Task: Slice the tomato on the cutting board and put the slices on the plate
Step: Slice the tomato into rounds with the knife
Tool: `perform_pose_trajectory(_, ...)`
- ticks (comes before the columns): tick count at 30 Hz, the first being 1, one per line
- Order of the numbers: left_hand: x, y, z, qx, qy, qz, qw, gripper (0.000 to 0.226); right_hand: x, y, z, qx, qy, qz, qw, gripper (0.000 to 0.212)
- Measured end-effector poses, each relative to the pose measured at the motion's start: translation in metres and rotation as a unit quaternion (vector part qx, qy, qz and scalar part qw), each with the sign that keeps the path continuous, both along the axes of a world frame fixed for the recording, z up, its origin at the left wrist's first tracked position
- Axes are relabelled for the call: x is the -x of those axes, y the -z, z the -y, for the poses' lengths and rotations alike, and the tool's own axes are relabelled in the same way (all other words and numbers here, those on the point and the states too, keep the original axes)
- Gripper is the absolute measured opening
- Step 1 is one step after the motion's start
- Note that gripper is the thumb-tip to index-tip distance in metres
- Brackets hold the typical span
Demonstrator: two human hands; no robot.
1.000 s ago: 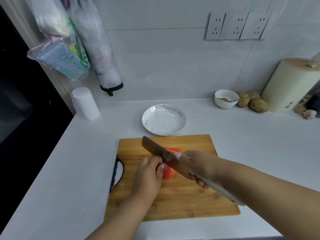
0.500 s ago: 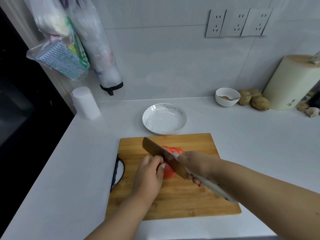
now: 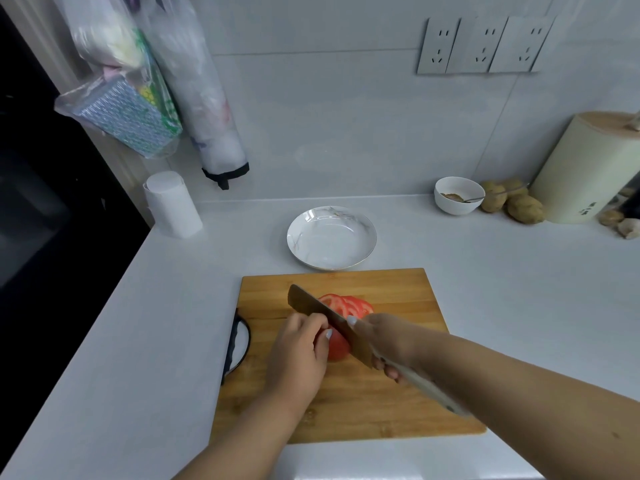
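A red tomato (image 3: 337, 346) lies on the wooden cutting board (image 3: 398, 403). Several cut slices (image 3: 349, 304) lean together on its far side. My left hand (image 3: 299, 355) holds the uncut part with curled fingers. My right hand (image 3: 384, 341) grips the pale handle of a cleaver (image 3: 325, 318), forefinger on the blade's back. The blade stands across the tomato between the slices and the uncut part. A white marbled plate (image 3: 331, 237) sits on the counter just behind the board, with nothing in it.
A white paper roll (image 3: 172, 204) stands at the back left, under hanging plastic bags (image 3: 145, 84). At the back right are a small white bowl with a spoon (image 3: 457, 195), potatoes (image 3: 512, 204) and a cream canister (image 3: 588, 168). The counter's left edge drops away.
More slices now show beyond the blade. The cleaver and both hands have stayed at the tomato, shifting only slightly.
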State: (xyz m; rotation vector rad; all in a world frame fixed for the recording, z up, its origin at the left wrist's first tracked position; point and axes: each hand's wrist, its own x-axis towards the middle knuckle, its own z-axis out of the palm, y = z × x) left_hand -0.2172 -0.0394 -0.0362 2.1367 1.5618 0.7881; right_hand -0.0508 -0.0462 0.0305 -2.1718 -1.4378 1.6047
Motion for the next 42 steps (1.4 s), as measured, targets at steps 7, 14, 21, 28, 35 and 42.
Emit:
perform_pose_trajectory(7,0.0,0.002,0.001,-0.016,0.0,0.002,1.0,0.005,0.006,0.013,0.003,-0.065,-0.003,-0.049,0.997,0.046)
perform_pose_trajectory(14,-0.001,0.008,0.011,-0.058,0.026,0.003,0.998,0.008,0.006,0.019,0.007,-0.085,-0.022,-0.057,0.995,0.043)
perform_pose_trajectory(21,-0.003,0.007,0.016,-0.069,0.028,-0.007,0.997,0.008,0.001,0.018,0.006,-0.084,0.008,-0.075,0.994,0.046)
perform_pose_trajectory(28,0.0,0.007,0.016,-0.033,-0.021,0.024,0.999,0.005,-0.002,0.016,0.006,-0.077,0.021,-0.079,0.994,0.041)
perform_pose_trajectory(35,-0.002,0.002,0.011,-0.007,-0.032,0.015,0.999,0.011,-0.003,0.017,0.008,-0.09,0.022,-0.096,0.991,0.03)
perform_pose_trajectory(42,-0.001,0.006,0.008,0.0,-0.031,0.023,0.999,0.017,-0.005,0.02,0.01,-0.086,0.018,-0.088,0.992,0.046)
